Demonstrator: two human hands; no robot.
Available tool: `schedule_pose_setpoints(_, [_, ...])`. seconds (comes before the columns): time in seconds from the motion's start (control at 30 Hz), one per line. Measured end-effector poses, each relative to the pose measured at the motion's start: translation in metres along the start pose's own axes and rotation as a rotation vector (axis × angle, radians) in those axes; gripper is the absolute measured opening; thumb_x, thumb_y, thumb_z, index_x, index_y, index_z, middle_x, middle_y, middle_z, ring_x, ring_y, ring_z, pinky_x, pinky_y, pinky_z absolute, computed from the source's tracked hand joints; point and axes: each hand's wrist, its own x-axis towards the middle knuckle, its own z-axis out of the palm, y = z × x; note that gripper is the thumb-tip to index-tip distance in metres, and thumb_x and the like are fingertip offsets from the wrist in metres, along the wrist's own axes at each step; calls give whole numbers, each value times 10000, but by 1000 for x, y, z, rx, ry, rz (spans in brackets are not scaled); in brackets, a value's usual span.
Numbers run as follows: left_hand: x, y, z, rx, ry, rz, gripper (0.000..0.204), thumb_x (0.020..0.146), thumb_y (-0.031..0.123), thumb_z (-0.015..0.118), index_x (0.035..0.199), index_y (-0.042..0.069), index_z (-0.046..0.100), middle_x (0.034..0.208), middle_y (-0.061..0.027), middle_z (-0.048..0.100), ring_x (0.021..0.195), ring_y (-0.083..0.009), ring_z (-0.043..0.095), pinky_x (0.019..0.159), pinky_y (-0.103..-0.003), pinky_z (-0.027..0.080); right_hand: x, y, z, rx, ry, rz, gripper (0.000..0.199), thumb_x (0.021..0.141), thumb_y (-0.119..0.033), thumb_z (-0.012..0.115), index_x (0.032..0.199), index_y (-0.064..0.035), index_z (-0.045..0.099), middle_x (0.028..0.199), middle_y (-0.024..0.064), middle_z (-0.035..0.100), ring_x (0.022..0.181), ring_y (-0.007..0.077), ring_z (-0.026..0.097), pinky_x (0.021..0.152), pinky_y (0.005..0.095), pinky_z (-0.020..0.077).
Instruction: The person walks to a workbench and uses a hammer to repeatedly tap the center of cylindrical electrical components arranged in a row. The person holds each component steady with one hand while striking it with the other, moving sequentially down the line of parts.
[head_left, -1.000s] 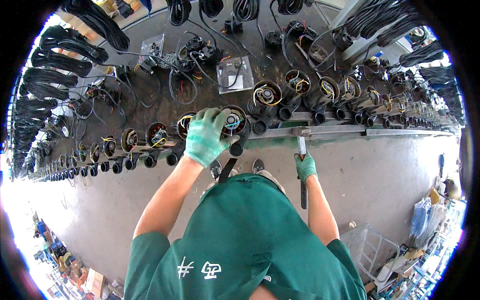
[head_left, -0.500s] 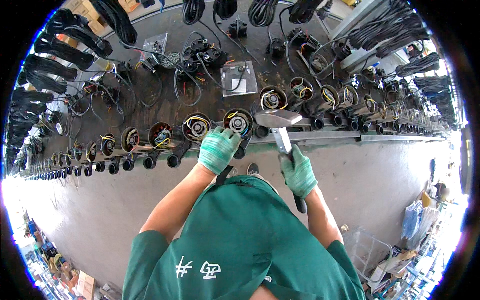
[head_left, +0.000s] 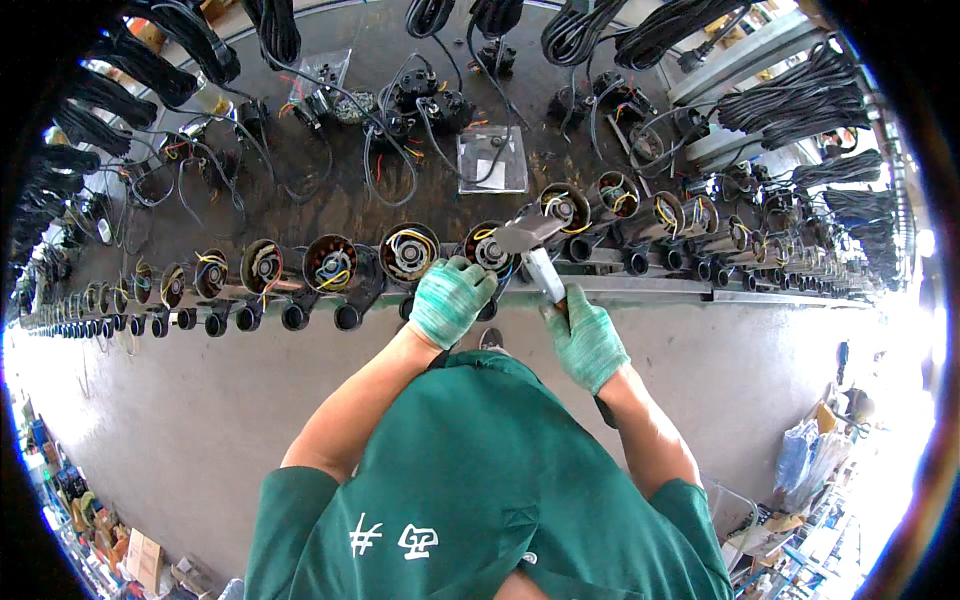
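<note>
My left hand (head_left: 452, 303), in a green-and-white knit glove, has its fingers curled against the near left rim of a round motor housing (head_left: 476, 240). Inside that housing sit a ring-shaped core and yellow and blue wires. My right hand (head_left: 590, 345), gloved the same way, is closed around the handle of a hammer (head_left: 543, 273). The broad metal hammer head (head_left: 528, 234) hangs just right of the held housing and covers part of its right side in the picture. Whether the head touches the housing I cannot tell.
A long row of similar housings (head_left: 409, 252) with black tube ends lines the bench (head_left: 290, 215) edge on both sides. Behind them lie a clear plastic bag (head_left: 492, 158), black wired parts (head_left: 415, 95) and coiled black cables (head_left: 583, 30). A metal frame post (head_left: 745, 75) stands back right.
The hammer has moved left, closer to the held housing, and its handle leans more. My left hand stays at the same housing. The whole view has shifted slightly.
</note>
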Motion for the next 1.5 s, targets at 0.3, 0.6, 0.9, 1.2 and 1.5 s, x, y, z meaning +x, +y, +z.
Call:
schedule_pose_setpoints(0.3, [0, -5, -6, -24, -51, 41, 226, 763, 177, 734, 987, 148, 751, 889, -17, 664, 869, -269, 670, 701, -403, 543, 20, 10, 13, -156, -137, 15, 342, 1026, -305, 597, 1142, 5, 513, 836, 296, 692, 820, 514, 671, 699, 613, 496])
schedule_pose_setpoints(0.6, [3, -7, 1, -89, 49, 30, 229, 746, 153, 728, 974, 137, 725, 834, -36, 639, 835, -279, 675, 675, -420, 538, 7, -13, -1, -82, -21, 19, 313, 1031, -292, 602, 1102, -4, 501, 858, 294, 696, 837, 520, 671, 699, 615, 503])
schedule_pose_setpoints(0.9, [1, -8, 2, -20, 10, 16, 210, 783, 187, 684, 988, 157, 719, 888, -9, 671, 880, -242, 667, 704, -402, 529, 8, -15, -11, 26, 49, 25, 288, 1013, -244, 630, 1094, 19, 546, 817, 306, 676, 823, 528, 666, 663, 567, 502])
schedule_pose_setpoints(1.2, [3, -9, -1, -78, 46, 31, 167, 758, 169, 765, 923, 154, 736, 813, -19, 639, 799, -264, 667, 632, -422, 531, 20, -9, -2, -196, -171, 71, 339, 1043, -328, 586, 1120, -3, 526, 865, 320, 680, 873, 538, 653, 733, 620, 469])
schedule_pose_setpoints(1.5, [4, -8, -2, -79, 5, 19, 184, 768, 193, 700, 947, 157, 726, 885, 2, 675, 851, -244, 663, 708, -400, 529, 28, 13, 4, -154, -104, 67, 311, 1031, -255, 606, 1170, -7, 480, 857, 298, 692, 837, 527, 666, 704, 610, 495])
